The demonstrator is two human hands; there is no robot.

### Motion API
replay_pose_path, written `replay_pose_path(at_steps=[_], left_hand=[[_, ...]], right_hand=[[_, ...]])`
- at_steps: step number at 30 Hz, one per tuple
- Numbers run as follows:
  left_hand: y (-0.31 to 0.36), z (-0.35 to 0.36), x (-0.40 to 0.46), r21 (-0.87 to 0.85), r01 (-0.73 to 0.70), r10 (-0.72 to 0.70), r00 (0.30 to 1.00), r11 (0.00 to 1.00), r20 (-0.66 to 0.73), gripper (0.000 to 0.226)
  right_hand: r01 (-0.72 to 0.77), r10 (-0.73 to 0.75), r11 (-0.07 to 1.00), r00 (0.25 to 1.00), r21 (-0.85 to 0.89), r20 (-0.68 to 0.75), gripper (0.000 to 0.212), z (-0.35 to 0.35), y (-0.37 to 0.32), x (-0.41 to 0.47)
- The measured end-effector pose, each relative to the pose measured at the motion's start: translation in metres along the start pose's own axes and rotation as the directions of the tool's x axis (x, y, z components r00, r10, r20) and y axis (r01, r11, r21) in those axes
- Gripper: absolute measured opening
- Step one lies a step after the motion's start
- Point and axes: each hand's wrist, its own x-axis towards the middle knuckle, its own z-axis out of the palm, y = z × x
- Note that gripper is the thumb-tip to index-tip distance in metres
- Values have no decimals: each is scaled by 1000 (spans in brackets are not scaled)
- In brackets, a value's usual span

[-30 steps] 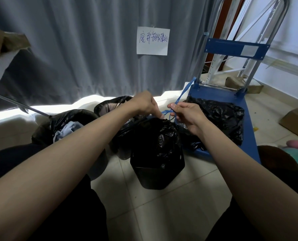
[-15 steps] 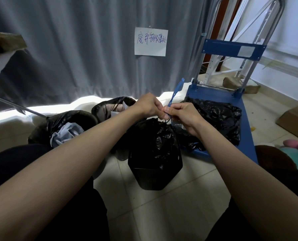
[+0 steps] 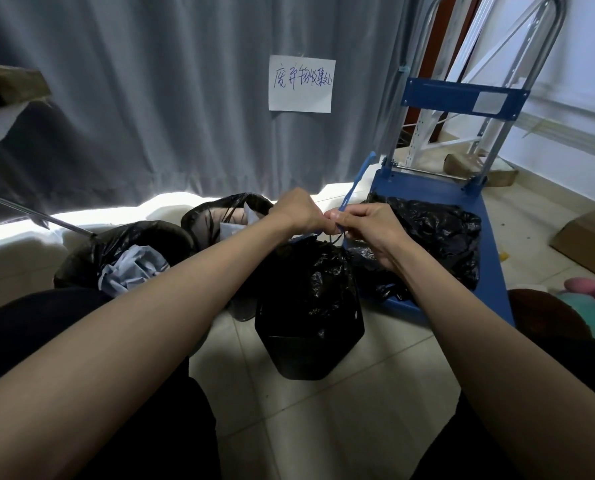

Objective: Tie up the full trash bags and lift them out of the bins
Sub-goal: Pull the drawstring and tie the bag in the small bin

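My left hand and right hand both pinch the blue drawstring above the black trash bag in its bin.

Glossy crinkled plastic trash bag, matt grey cloth curtain, smooth tiled floor.

Showing two bare forearms, no sleeves reaching the wrists, no watch, ring or bracelet visible on the left hand or the right hand. Wearing dark, near-black trousers, filling the near left and near right corners, plain cloth with no visible pattern or marking.
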Motion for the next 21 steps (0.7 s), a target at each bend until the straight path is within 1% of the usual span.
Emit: replay_pose_path(at_steps=[3,5,8,10,12,14,16,18,21], left_hand=[[2,2,-1,21,6,-6,1000,1000,-21,45],[2,4,-2,64,-14,17,999,998,-43,46],[4,6,-6,159,-66,83,991,985,-107,32],[5,8,-8,212,-96,133,977,972,-168,26],[5,12,-12,254,-148,204,955,956,-213,21],[4,17,-15,300,-223,294,930,928,-220,19],[1,21,-18,343,-274,358,909,899,-213,19],[-1,22,-18,362,-302,395,892,882,-220,18],[-5,23,-18,386,-322,434,866,864,-247,24]], right_hand=[[3,-3,1000,1000,16,-5,15,1,-1,-1],[1,-1,1000,1000,30,-12,18,3,-2,-1],[-19,21,999,999,40,-38,24,4,0,0],[-59,64,996,996,64,-64,25,5,2,2],[-112,122,987,989,113,-85,21,7,4,2],[-165,180,974,980,152,-90,15,7,4,1],[-205,223,964,971,171,-90,14,7,4,0],[-232,252,955,963,186,-92,14,6,3,-1],[-277,301,937,949,213,-89,13,8,1,-1]])
